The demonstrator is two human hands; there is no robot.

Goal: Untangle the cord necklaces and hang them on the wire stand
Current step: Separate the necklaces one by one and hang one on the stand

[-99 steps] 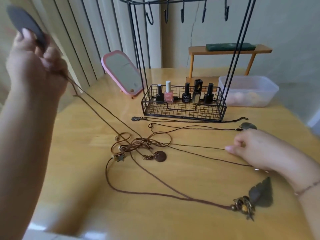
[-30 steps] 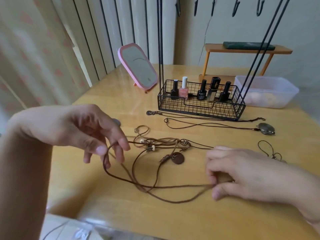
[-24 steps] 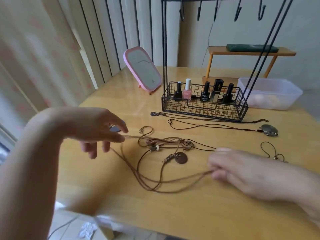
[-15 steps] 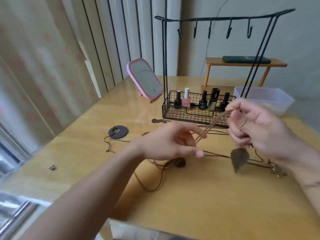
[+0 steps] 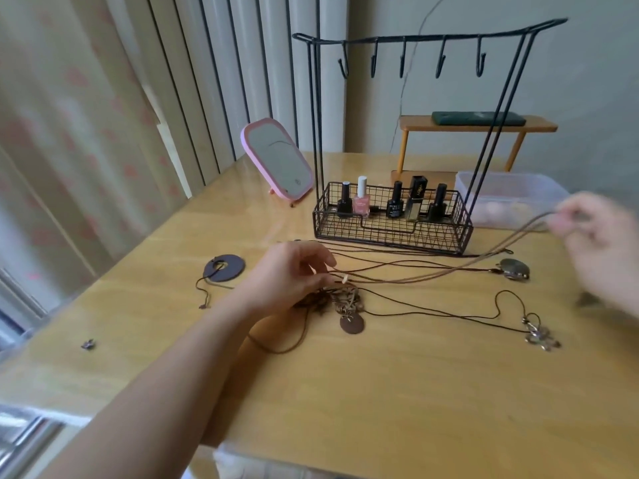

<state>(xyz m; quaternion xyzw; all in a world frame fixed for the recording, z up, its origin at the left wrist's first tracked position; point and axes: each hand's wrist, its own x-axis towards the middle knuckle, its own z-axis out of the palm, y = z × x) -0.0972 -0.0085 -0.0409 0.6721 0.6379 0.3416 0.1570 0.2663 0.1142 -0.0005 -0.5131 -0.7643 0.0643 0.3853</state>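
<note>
Left hand: we find the left hand (image 5: 294, 276) low over the tabletop (image 5: 380, 392), fingers curled, fingertips pinching light brown cords at the knot of tangled necklaces (image 5: 337, 299).
Right hand: the right hand (image 5: 594, 236) is raised at the right edge, blurred; it grips the far end of the light brown cords (image 5: 449, 271), which run taut from the left fingertips up to it.
Tangle: we note a bunch of brown cords, beads and coils just beside the left hand, with a round brown pendant (image 5: 351, 323) lying at its near side. One dark loop trails from it under the left wrist.
Other necklaces: an oval metal pendant (image 5: 514, 268) lies right of centre, its thin dark cord running left toward the hand. A cluster pendant (image 5: 540, 335) lies nearer, on a dark cord that reaches back to the tangle. A dark ring pendant (image 5: 224, 267) with a short cord lies apart, to the left.
Wire stand: the wire stand (image 5: 428, 39) sits behind the cords; all five hooks are bare. Its basket (image 5: 390, 233) holds nail polish bottles (image 5: 361, 198).
Surroundings: we record a pink mirror (image 5: 276, 159) left of the stand, a clear plastic box (image 5: 511, 198) to its right, and a small wooden shelf (image 5: 477, 124) behind.
</note>
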